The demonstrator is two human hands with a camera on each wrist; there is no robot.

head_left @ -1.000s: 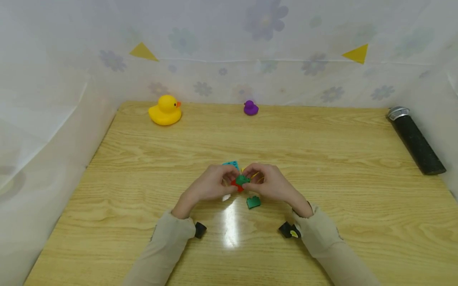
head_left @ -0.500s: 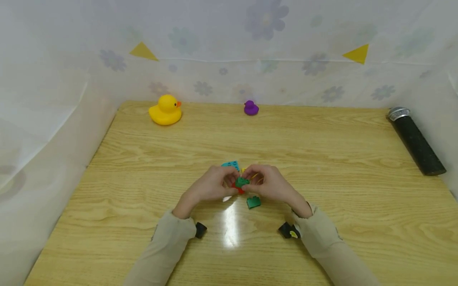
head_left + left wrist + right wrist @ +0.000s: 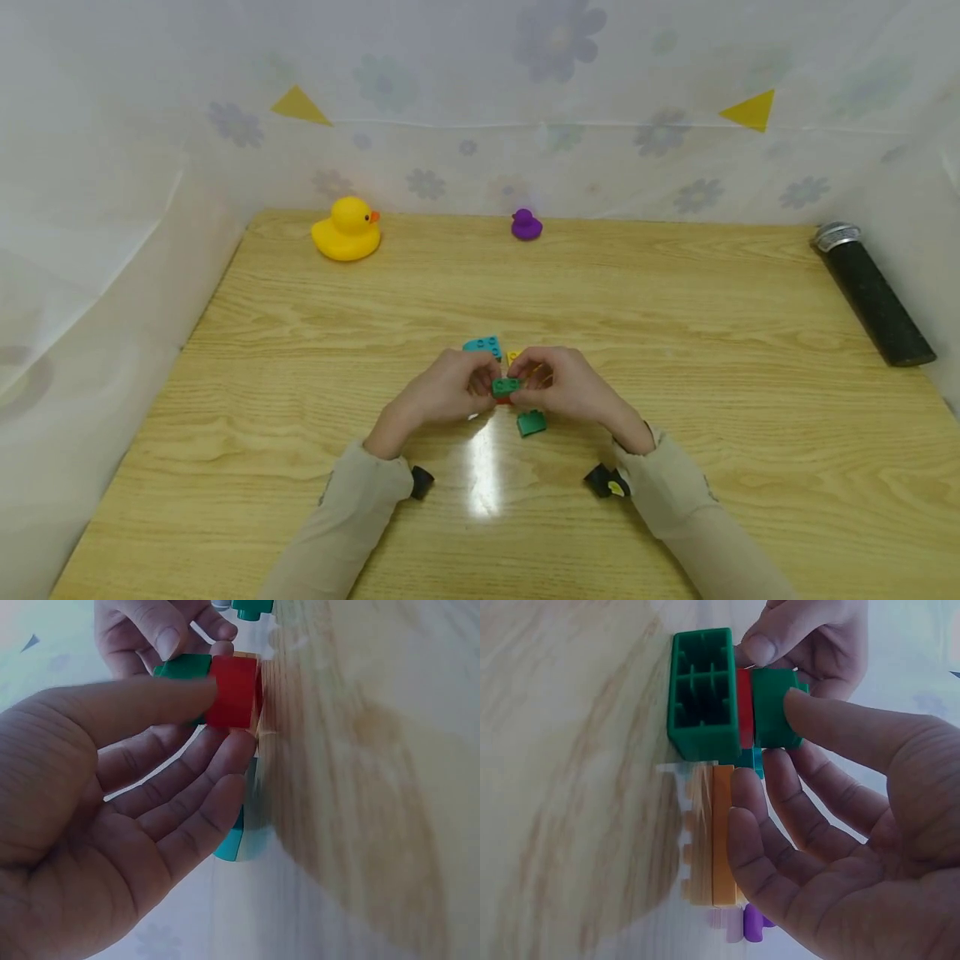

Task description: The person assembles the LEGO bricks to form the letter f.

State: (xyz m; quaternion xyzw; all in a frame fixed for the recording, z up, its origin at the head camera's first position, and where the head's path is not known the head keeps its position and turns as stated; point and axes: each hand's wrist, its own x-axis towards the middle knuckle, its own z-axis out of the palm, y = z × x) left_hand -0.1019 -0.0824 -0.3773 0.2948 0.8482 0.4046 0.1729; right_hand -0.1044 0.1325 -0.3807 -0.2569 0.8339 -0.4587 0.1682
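Observation:
At the middle of the table, the left hand and right hand meet around a green brick stacked on a red brick. In the left wrist view the left thumb lies on the red brick beside its joint with the green one. The right thumb presses the side of the green brick in the right wrist view, fingers curled beneath. A loose green brick lies just in front of the right hand, its hollow underside facing the right wrist camera.
Behind the hands are a blue brick and a yellow piece, partly hidden. Farther back stand a yellow duck and a small purple duck. A black microphone lies at the right edge.
The green brick between the hands has turned from a tilted pose to sit level over the red one, its studs facing up. Both hands have barely shifted.

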